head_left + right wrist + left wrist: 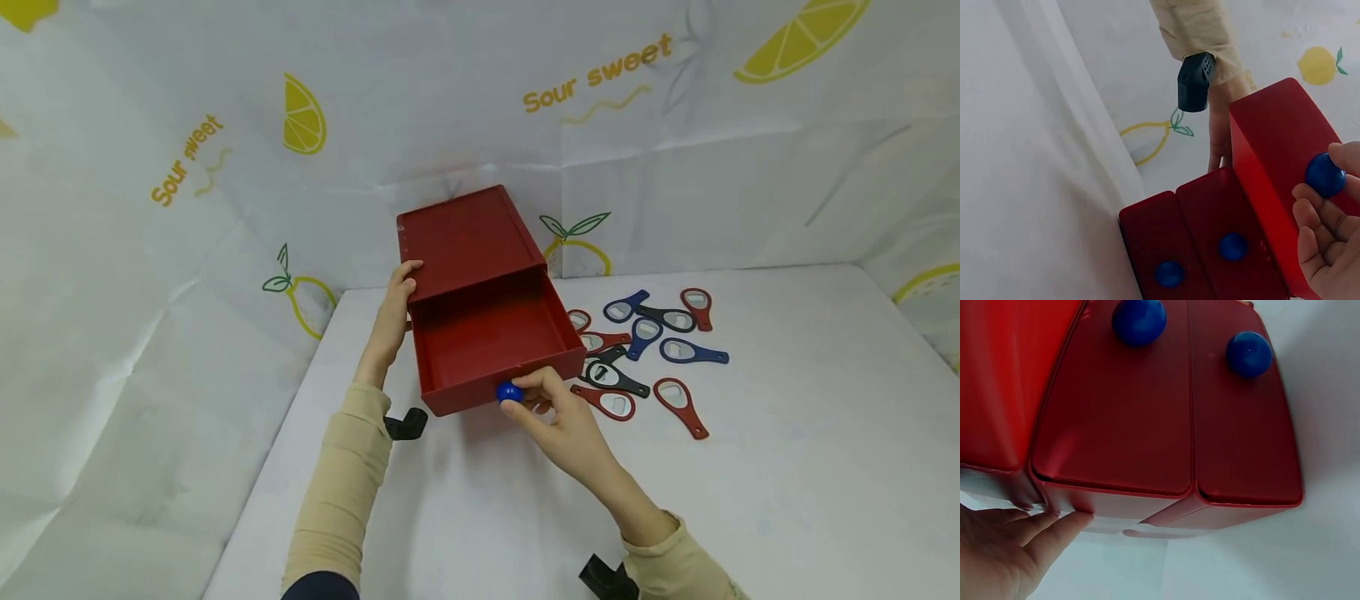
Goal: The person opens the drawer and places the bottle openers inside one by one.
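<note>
A red drawer cabinet [472, 237] stands at the back of the table, its top drawer [457, 398] pulled out so that the red inner floor shows. My right hand [564, 425] pinches the blue round knob [507, 392] on that drawer's front between thumb and fingers; the right wrist view shows the same grip on the knob [1324, 175]. Against the cabinet's left side rests my left hand [390, 321], with its fingers extended along the wall. Two lower drawers, each with a blue knob [1248, 354], are closed in the left wrist view.
Several paddle-shaped bottle openers in red, blue and black lie to the right of the cabinet, among them a red one [678, 407] and a blue one [693, 351]. Some are partly hidden behind the drawer. A white lemon-printed cloth [450, 92] hangs behind the white table [787, 467].
</note>
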Action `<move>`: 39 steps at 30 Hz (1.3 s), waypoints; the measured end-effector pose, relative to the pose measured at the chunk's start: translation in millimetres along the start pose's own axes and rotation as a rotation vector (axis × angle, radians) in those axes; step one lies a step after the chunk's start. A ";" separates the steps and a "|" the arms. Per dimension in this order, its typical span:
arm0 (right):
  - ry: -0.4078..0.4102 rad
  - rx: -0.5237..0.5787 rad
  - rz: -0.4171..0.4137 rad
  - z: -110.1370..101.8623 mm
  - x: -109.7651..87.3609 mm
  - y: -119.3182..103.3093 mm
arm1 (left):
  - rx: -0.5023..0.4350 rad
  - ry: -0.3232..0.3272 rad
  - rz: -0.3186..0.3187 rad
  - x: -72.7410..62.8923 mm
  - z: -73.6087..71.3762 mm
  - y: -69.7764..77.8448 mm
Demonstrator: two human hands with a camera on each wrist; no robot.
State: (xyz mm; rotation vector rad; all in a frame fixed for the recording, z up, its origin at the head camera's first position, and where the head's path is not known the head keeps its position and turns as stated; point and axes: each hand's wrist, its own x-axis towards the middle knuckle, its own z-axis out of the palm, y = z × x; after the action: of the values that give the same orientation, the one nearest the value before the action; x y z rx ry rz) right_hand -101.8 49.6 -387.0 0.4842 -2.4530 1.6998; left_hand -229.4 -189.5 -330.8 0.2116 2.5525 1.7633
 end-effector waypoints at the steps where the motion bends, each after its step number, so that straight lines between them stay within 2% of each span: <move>1: -0.003 -0.002 -0.006 -0.6 0.3 0.2 | -0.002 0.000 0.002 0.5 0.0 0.1; 7: -0.055 -0.014 -0.080 -8.3 -2.2 5.9 | 0.001 -0.012 0.016 -0.5 -0.3 -1.2; 13: -0.120 0.022 -0.207 -20.3 -10.1 24.1 | 0.003 -0.014 0.021 -3.5 0.3 -4.0; 15: -0.122 0.016 -0.221 -25.3 -11.9 31.1 | 0.001 -0.012 0.025 -3.3 0.4 -4.5; 20: -0.102 -0.044 -0.166 -41.1 -13.8 50.7 | -0.014 -0.012 0.051 -1.0 0.1 -4.1; 24: -0.076 -0.113 -0.112 -56.5 -15.4 66.1 | -0.022 -0.012 0.044 -0.5 0.2 -4.4; 31: -0.070 -0.235 0.033 -88.4 -18.1 85.8 | -0.013 -0.007 0.042 0.3 1.6 -3.8; 39: -0.049 -0.358 0.102 -122.7 -21.8 101.0 | -0.013 0.003 0.028 -0.9 1.1 -4.1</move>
State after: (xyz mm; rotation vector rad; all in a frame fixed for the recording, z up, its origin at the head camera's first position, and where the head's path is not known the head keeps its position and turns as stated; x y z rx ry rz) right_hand -124.3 199.9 -438.4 0.3653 -2.7760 1.2469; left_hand -228.8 -190.0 -335.1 0.2455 2.5519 1.7906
